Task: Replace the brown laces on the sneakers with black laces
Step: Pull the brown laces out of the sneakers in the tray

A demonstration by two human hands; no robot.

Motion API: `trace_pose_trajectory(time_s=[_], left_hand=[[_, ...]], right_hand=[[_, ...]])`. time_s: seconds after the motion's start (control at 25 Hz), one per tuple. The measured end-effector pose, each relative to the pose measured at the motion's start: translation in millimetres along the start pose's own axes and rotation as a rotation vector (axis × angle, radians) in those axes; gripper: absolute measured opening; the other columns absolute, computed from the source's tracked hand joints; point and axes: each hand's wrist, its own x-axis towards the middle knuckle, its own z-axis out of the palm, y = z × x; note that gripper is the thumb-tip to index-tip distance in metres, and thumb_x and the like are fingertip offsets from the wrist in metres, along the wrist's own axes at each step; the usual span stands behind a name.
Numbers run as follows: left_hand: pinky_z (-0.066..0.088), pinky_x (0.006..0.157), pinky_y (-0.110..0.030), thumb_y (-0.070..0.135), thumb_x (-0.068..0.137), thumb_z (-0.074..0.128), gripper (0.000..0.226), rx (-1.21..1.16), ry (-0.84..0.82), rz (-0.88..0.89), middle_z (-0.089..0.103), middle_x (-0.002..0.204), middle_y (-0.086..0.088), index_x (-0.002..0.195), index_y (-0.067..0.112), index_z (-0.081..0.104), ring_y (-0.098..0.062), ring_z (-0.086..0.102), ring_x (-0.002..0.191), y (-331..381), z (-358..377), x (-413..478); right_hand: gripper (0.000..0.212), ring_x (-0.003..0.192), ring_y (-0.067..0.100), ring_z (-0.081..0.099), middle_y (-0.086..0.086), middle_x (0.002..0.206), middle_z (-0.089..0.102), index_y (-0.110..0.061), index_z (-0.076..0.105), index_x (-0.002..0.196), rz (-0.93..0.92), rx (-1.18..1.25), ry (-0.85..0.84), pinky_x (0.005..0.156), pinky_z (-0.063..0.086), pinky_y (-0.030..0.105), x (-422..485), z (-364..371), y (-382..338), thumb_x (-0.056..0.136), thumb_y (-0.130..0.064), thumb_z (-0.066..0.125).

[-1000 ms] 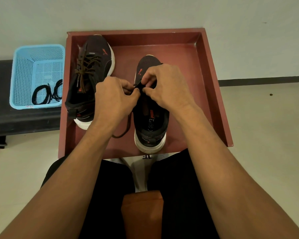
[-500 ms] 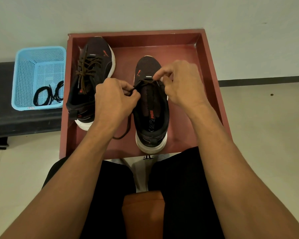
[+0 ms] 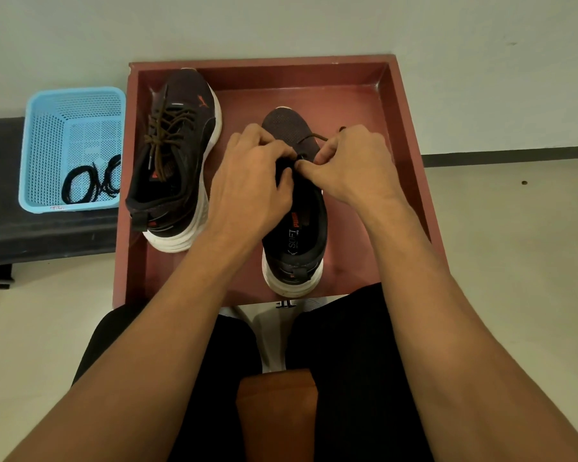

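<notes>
Position: the right-hand sneaker (image 3: 294, 241) stands heel toward the person in the red tray (image 3: 407, 128). On its upper, beside the eyelets, the left grip (image 3: 251, 181) is curled closed. Fingertips of the right grip (image 3: 351, 165) pinch the brown lace (image 3: 316, 137) leading from the front eyelets. At tray left lies the left-hand sneaker (image 3: 194, 155), brown-laced. In the blue basket (image 3: 47, 135) on the bench (image 3: 0, 228) lie the black laces (image 3: 87, 181).

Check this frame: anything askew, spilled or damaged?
Only the brown-laced sneaker looks askew: it tips toward the tray wall, sole showing. The other sneaker sits flat. Black laces lie in the blue basket. No spill or damage.
</notes>
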Motion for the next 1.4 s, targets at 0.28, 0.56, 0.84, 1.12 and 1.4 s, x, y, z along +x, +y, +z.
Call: trace_pose_trajectory(time_s=[0.28, 0.56, 0.84, 1.12, 1.4], left_hand=[[0.045, 0.068, -0.033, 0.033, 0.096, 0.067, 0.025, 0.095, 0.002, -0.014, 0.051, 0.111, 0.000, 0.119, 0.028, 0.076, -0.021, 0.050, 0.106, 5.9, 8.3, 2.1], [0.047, 0.070, -0.034, 0.039, 0.085, 0.083, 0.023, 0.101, 0.014, -0.092, 0.056, 0.109, 0.003, 0.104, 0.027, 0.078, -0.019, 0.056, 0.104, 5.6, 11.0, 5.6], [0.053, 0.079, -0.030, 0.031, 0.089, 0.078, 0.009, -0.179, 0.010, -0.251, 0.066, 0.096, 0.009, 0.088, 0.025, 0.072, -0.010, 0.064, 0.081, -6.9, -3.9, 9.8], [0.042, 0.090, -0.021, 0.026, 0.092, 0.071, 0.024, -0.085, 0.021, 0.012, 0.070, 0.112, 0.004, 0.115, 0.023, 0.078, -0.016, 0.062, 0.104, -0.7, -10.7, 8.1], [0.045, 0.078, -0.033, 0.027, 0.091, 0.077, 0.014, 0.065, 0.041, -0.001, 0.067, 0.102, -0.001, 0.100, 0.018, 0.081, -0.023, 0.059, 0.100, 9.4, 3.4, 6.5]], right_hand=[[0.020, 0.081, 0.021, 0.072, 0.000, 0.085, 0.072, -0.025, 0.080, 0.092, 0.006, -0.062, 0.014, 0.070, 0.060, 0.033, -2.4, 2.2, -8.1, 0.087, -0.045, 0.080], [0.009, 0.069, 0.010, 0.069, -0.009, 0.072, 0.071, -0.029, 0.080, 0.079, 0.002, 0.032, -0.011, 0.069, 0.062, 0.030, -3.1, -0.3, -2.4, 0.087, -0.031, 0.081], [0.016, 0.071, 0.011, 0.072, -0.009, 0.071, 0.073, -0.029, 0.078, 0.072, 0.074, 0.146, 0.002, 0.069, 0.062, 0.030, -1.2, -3.1, 7.4, 0.088, -0.028, 0.081], [0.018, 0.069, 0.009, 0.071, -0.011, 0.070, 0.072, -0.031, 0.075, 0.071, 0.040, 0.119, -0.006, 0.073, 0.064, 0.033, -0.8, -2.6, 6.5, 0.088, -0.030, 0.082], [0.019, 0.072, 0.010, 0.073, -0.009, 0.074, 0.074, -0.033, 0.074, 0.071, 0.018, 0.157, -0.037, 0.074, 0.065, 0.035, -5.8, -5.1, 4.9, 0.088, -0.032, 0.083]])
